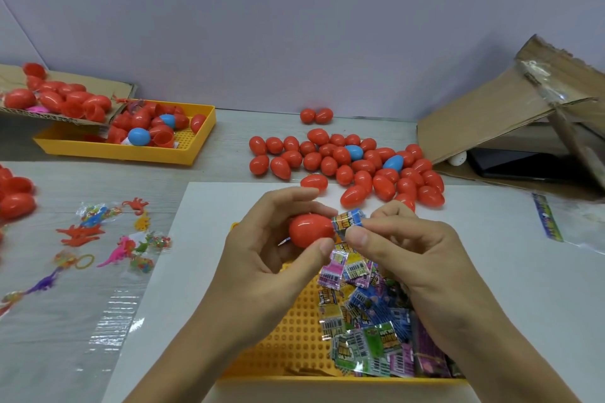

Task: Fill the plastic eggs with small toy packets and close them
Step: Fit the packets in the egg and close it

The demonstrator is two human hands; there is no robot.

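While the left hand [262, 249] grips the red egg [311, 230], the right hand [402, 249] pinches a folded packet [347, 222] at its mouth. Keep the packet rolled tight and push straight in.

Yellow tray [288, 337] far rim hidden behind both hands; packet pile [370, 330] print too small to read; red eggs [14, 196] cut by left edge; cardboard box [510, 114] cropped right.

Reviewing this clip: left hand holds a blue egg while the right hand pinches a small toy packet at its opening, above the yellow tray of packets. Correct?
Not quite. The head view shows the egg in the left hand is red, not blue. The rest holds: the right hand pinches a packet at it, above the yellow tray.
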